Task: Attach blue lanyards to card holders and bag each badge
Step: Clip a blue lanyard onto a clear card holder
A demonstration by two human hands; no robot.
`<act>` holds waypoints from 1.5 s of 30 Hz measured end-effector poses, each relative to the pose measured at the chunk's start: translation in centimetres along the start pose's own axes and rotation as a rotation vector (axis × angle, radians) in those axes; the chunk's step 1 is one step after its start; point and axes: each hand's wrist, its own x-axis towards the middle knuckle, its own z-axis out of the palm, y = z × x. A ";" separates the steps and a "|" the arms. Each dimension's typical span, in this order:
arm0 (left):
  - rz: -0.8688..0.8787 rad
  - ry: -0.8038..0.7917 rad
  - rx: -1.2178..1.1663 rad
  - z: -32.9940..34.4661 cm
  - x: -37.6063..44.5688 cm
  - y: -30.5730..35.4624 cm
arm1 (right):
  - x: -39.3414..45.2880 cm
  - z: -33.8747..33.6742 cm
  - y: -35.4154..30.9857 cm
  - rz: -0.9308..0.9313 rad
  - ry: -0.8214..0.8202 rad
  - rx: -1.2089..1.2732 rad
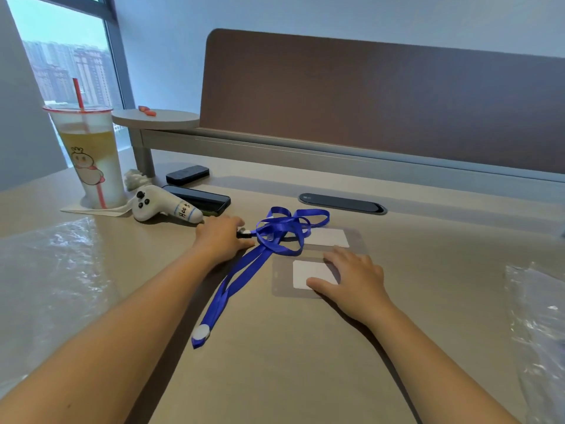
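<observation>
A tangle of blue lanyards (276, 232) lies on the beige desk (275, 362), one strap running down to a white round fastener (201, 333). My left hand (221, 237) pinches the black clip end (244, 233) of a lanyard. Two clear card holders with white cards lie to the right: the nearer one (301, 275) has my right hand (351, 276) resting flat on it, fingers spread. The farther one (328, 238) lies partly under the lanyard loops.
Clear plastic bags lie at the left (52, 261) and right (538, 304) of the desk. A drink cup with a straw (88, 154), a white plush toy (162, 206), a phone (201, 198) and a black case (187, 174) stand at the back left. A cable port (342, 203) is behind.
</observation>
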 end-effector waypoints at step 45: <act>0.176 -0.168 -0.622 -8.2 -13.5 2.2 | -6.3 -5.1 -4.2 -0.104 0.018 0.717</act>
